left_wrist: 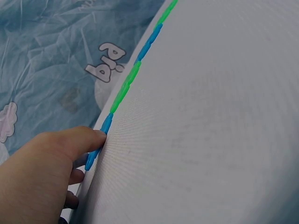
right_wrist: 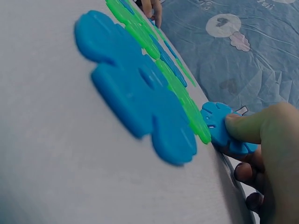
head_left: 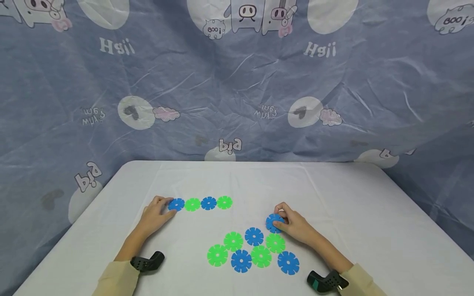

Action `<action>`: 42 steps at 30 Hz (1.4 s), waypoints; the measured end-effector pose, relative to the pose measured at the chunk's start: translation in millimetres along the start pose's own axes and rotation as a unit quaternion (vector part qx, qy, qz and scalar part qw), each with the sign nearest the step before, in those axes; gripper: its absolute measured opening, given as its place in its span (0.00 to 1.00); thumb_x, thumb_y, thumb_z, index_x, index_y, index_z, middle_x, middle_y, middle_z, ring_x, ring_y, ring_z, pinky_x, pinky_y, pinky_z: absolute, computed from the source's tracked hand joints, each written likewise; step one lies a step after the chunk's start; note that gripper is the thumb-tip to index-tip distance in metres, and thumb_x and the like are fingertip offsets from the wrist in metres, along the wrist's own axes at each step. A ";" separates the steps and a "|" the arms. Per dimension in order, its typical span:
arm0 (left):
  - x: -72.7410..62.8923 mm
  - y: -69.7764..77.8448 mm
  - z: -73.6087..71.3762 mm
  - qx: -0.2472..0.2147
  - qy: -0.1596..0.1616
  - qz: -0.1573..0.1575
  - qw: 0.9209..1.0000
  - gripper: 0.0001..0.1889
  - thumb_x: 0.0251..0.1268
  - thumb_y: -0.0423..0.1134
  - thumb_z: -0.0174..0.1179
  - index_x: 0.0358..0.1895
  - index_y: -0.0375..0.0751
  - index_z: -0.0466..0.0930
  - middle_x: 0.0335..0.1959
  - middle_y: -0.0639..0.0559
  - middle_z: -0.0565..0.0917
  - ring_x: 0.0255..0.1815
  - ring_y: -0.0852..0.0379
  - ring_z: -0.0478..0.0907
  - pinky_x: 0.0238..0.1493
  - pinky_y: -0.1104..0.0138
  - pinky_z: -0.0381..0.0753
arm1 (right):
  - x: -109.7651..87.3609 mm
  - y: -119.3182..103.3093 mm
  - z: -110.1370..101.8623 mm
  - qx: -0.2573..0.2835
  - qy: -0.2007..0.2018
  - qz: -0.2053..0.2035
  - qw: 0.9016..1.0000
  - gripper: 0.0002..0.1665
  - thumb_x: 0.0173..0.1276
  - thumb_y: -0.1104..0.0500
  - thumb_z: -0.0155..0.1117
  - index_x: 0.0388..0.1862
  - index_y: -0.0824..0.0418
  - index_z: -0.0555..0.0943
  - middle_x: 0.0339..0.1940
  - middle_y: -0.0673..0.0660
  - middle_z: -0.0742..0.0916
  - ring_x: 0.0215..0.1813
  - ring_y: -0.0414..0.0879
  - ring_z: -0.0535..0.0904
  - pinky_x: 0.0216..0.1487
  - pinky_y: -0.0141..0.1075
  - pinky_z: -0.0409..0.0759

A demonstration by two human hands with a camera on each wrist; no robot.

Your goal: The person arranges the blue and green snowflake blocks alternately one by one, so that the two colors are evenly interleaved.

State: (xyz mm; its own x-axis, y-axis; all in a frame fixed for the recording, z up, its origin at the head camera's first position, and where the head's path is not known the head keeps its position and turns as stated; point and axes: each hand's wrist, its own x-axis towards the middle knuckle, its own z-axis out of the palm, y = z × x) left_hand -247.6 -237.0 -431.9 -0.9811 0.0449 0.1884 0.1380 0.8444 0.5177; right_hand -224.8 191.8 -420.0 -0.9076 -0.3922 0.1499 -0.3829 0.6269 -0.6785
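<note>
A row of flat notched plastic interlocking discs lies on the white table, alternating blue and green. My left hand (head_left: 154, 214) is at the left end of the row, pinching the blue disc (head_left: 176, 204) there between thumb and fingers. Beside that disc follow a green disc (head_left: 192, 204), a blue disc (head_left: 209, 203) and a green disc (head_left: 224, 202). To the right, my right hand (head_left: 296, 225) holds another blue disc (right_wrist: 218, 125), thumb on its face and fingers behind. It is tilted up in the right wrist view, just beyond a green disc (head_left: 275, 243) of the loose group.
Several loose blue and green discs lie in front of me, among them a blue disc (head_left: 288, 263) nearest my right forearm and a green disc (head_left: 217, 255) at the left. A patterned blue-grey cloth (head_left: 237, 82) hangs behind the white table (head_left: 370, 230).
</note>
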 end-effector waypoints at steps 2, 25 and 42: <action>0.0 0.0 0.0 0.001 0.001 0.001 1.000 0.27 0.59 0.47 0.56 0.59 0.36 0.69 0.52 0.39 0.70 0.54 0.41 0.67 0.50 0.46 0.63 | 0.4 -0.1 0.7 0.007 0.001 0.002 1.000 0.15 0.63 0.54 0.59 0.43 0.57 0.66 0.19 0.46 0.72 0.20 0.33 0.61 0.26 0.28 0.61; -0.3 0.3 0.6 0.002 -0.002 -0.004 1.000 0.27 0.59 0.47 0.56 0.59 0.36 0.69 0.52 0.39 0.70 0.53 0.41 0.68 0.50 0.47 0.63 | 7.2 -26.9 7.0 0.018 0.016 0.006 1.000 0.12 0.65 0.56 0.57 0.47 0.54 0.72 0.21 0.48 0.68 0.21 0.35 0.61 0.24 0.28 0.62; 1.6 -1.4 1.5 -0.001 0.004 0.001 1.000 0.27 0.58 0.47 0.56 0.59 0.36 0.69 0.52 0.39 0.70 0.54 0.41 0.68 0.50 0.47 0.63 | 43.3 -42.0 26.8 0.076 0.057 0.032 0.995 0.17 0.64 0.58 0.58 0.51 0.55 0.71 0.31 0.54 0.75 0.23 0.40 0.69 0.25 0.31 0.68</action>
State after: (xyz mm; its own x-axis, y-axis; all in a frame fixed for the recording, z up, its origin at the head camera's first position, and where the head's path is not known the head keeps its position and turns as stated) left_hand -249.6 -237.3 -433.6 -0.9799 0.0418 0.1952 0.1395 0.8429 0.5197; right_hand -243.5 130.4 -404.3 -0.9462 -0.2706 0.1775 -0.3013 0.5364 -0.7884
